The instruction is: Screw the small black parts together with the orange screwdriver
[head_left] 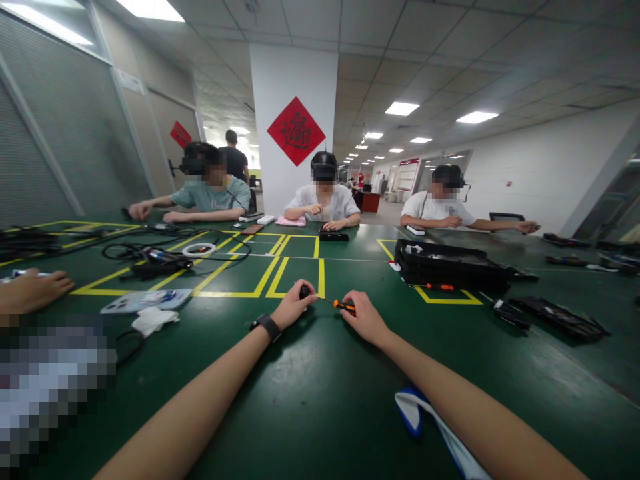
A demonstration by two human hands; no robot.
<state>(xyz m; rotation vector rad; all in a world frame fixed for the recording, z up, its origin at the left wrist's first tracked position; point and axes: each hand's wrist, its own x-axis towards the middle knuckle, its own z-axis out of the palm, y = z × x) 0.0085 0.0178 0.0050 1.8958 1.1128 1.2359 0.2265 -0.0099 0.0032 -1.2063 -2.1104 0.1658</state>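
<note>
- Across the lower view, a dark green desk [280, 413] was seen, its flat surface faintly glossy and marked with yellow tape [321, 277].
- To the right, a long black casing [450, 261] was set, ridged and hard-looking, probably of plastic or metal.
- Under the right forearm, a soft white strap [440, 427] edged in blue was laid in a loose bend.
- Above the desk, the hands were held near each other: a small black part was pinched between thumb and fingers by the left hand [296, 307], and a screwdriver was gripped by the curled fingers of the right hand [365, 317].
- Beside a flat, pale blue slab [145, 300], a crumpled white tissue [155, 321] was left, thin and limp.
- Between the hands, the orange-and-black screwdriver [345, 307] was pointed leftward. It was judged light and stiff, best grasped by its thick handle, with the thin shaft left free; whether the tip was touching the part could not be told.
- At the left fingertips, the small black part [304, 291] was held clear of the tape. It was judged light, rigid and perhaps slippery, best pinched by its sides; its finer shape was hidden.
</note>
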